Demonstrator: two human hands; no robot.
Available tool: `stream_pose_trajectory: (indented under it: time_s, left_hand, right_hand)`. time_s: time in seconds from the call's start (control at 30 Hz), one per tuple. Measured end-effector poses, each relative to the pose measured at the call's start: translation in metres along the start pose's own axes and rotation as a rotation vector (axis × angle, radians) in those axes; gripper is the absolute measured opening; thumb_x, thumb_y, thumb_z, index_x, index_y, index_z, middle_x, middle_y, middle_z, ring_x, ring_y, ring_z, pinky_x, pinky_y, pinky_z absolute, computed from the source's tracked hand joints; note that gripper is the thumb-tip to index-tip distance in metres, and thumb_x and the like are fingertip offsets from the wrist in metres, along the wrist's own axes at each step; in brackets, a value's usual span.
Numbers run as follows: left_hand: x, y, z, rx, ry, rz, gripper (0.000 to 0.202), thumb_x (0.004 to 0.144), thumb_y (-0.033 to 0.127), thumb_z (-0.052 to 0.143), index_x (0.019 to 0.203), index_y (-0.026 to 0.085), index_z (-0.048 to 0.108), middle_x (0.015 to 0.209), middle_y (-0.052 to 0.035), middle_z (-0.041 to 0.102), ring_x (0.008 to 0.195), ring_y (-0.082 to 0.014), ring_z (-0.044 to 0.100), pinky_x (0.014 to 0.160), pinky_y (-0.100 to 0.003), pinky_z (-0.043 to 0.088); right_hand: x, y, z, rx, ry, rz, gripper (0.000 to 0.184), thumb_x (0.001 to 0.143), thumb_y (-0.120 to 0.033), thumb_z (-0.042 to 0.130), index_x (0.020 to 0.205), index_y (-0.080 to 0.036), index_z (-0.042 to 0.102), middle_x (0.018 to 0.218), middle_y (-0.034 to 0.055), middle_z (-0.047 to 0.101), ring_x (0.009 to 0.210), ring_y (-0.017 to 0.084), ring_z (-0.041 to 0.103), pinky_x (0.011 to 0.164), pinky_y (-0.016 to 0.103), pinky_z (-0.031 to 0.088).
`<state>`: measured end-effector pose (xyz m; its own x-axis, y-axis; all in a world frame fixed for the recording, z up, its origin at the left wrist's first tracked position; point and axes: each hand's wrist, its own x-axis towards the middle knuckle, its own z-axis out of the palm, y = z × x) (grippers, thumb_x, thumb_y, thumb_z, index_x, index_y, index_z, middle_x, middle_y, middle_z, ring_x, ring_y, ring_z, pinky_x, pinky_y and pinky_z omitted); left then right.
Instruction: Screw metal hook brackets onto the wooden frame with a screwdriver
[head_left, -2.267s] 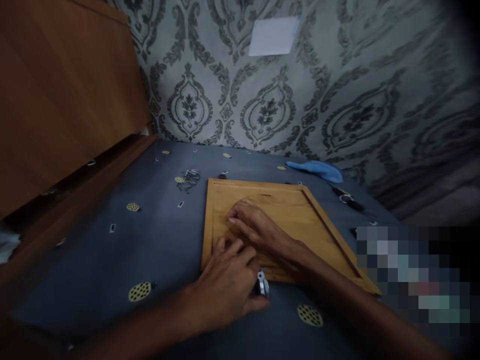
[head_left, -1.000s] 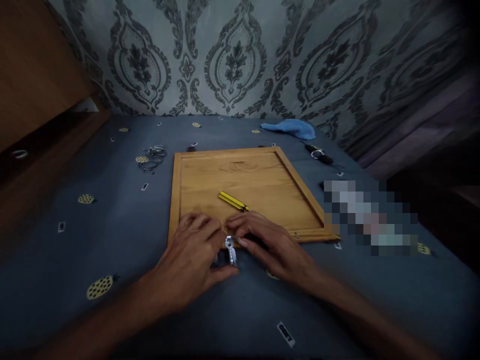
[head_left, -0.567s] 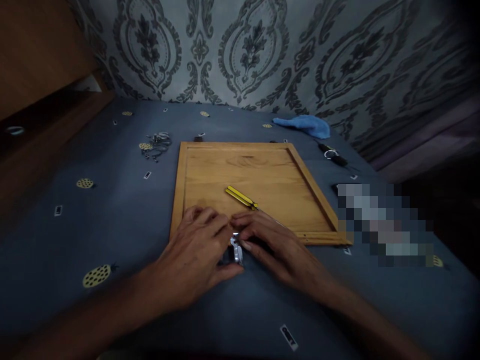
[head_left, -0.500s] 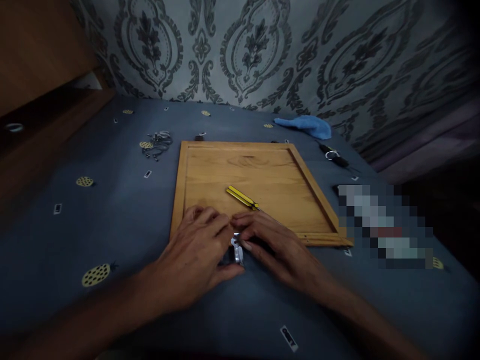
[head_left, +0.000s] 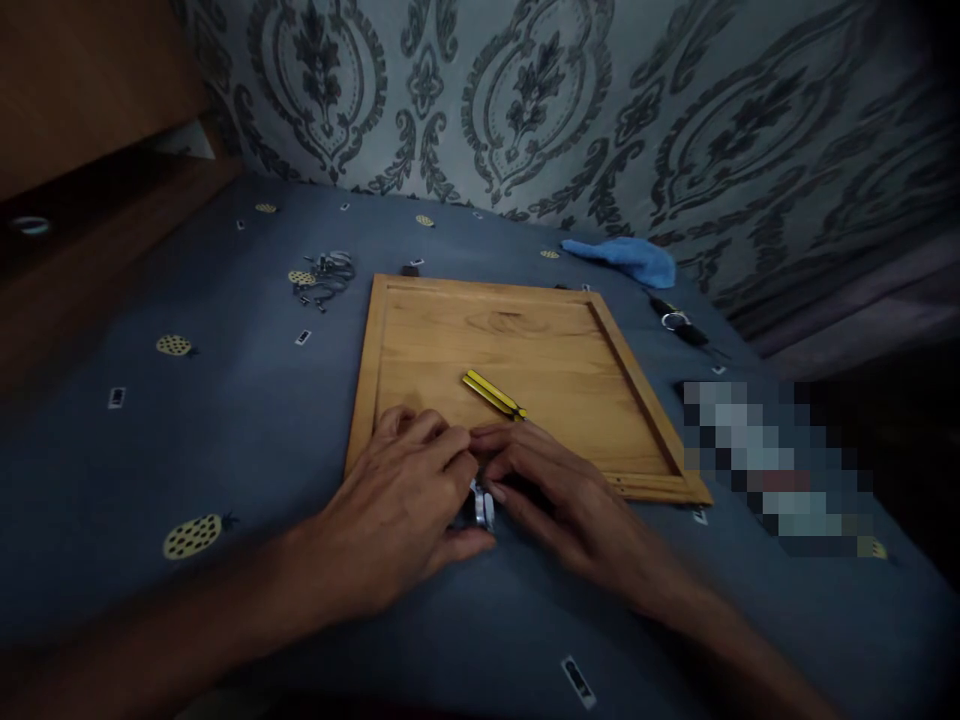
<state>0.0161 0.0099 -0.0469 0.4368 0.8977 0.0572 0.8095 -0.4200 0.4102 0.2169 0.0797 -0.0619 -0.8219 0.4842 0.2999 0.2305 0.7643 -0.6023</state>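
Observation:
My left hand (head_left: 405, 505) and my right hand (head_left: 551, 490) meet at the near edge of a wooden tray (head_left: 420, 345), both pinched round a small silvery metal piece (head_left: 481, 505). Most of that piece is hidden by my fingers. A small tool with yellow handles (head_left: 493, 394) lies on the tray just beyond my right fingers, untouched.
The tray rests on a blue-grey cloth with yellow dotted motifs. A heap of small metal parts (head_left: 326, 275) lies far left of the tray, a blue rag (head_left: 622, 258) at the back right, a dark keyring-like item (head_left: 679, 322) right of the tray. A wooden ledge (head_left: 90, 240) runs along the left.
My right hand left the tray, uncovering the yellow-handled tool, and joined my left hand on the metal piece. Over the last half second both hands stay put while the view drifts slightly.

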Motion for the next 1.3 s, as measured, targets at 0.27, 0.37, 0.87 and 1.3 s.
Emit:
stream_pose_trajectory:
  time_s: [0.27, 0.37, 0.87, 1.3]
  left_hand:
    - [0.0, 0.0, 0.0, -0.015, -0.005, -0.004, 0.038, 0.084, 0.042, 0.081, 0.105, 0.013, 0.067, 0.108, -0.006, 0.068, 0.107, -0.0282, 0.058, 0.097, -0.049, 0.042]
    - [-0.001, -0.001, 0.002, -0.01, 0.017, 0.005, 0.039, 0.084, 0.042, 0.081, 0.106, 0.013, 0.067, 0.107, -0.0058, 0.068, 0.107, -0.0284, 0.057, 0.097, -0.05, 0.042]
    - [-0.001, 0.0, 0.0, -0.02, -0.014, -0.011, 0.041, 0.085, 0.042, 0.08, 0.11, 0.013, 0.067, 0.111, -0.0068, 0.067, 0.111, -0.0296, 0.057, 0.099, -0.051, 0.042]
    - [0.002, 0.0, -0.002, -0.009, -0.027, -0.014, 0.039, 0.086, 0.043, 0.079, 0.109, 0.013, 0.068, 0.109, -0.0068, 0.068, 0.109, -0.029, 0.057, 0.097, -0.049, 0.043]
  right_hand:
    - [0.001, 0.001, 0.001, 0.003, 0.009, 0.005, 0.008, 0.098, -0.016, 0.055, 0.095, -0.023, 0.059, 0.112, 0.0108, 0.071, 0.111, 0.025, 0.068, 0.094, 0.043, 0.058]
    - [0.0, 0.002, 0.001, -0.007, 0.002, -0.003, 0.007, 0.098, -0.016, 0.056, 0.096, -0.023, 0.058, 0.112, 0.011, 0.07, 0.111, 0.024, 0.068, 0.095, 0.042, 0.057]
    - [0.005, 0.005, -0.002, 0.036, -0.058, 0.041, 0.008, 0.1, -0.023, 0.058, 0.092, -0.022, 0.062, 0.112, 0.0107, 0.071, 0.11, 0.024, 0.068, 0.091, 0.039, 0.057]
    - [0.002, 0.011, 0.001, 0.099, 0.01, 0.035, 0.016, 0.101, -0.031, 0.06, 0.091, -0.022, 0.067, 0.108, 0.0107, 0.072, 0.109, 0.023, 0.07, 0.091, 0.037, 0.059]
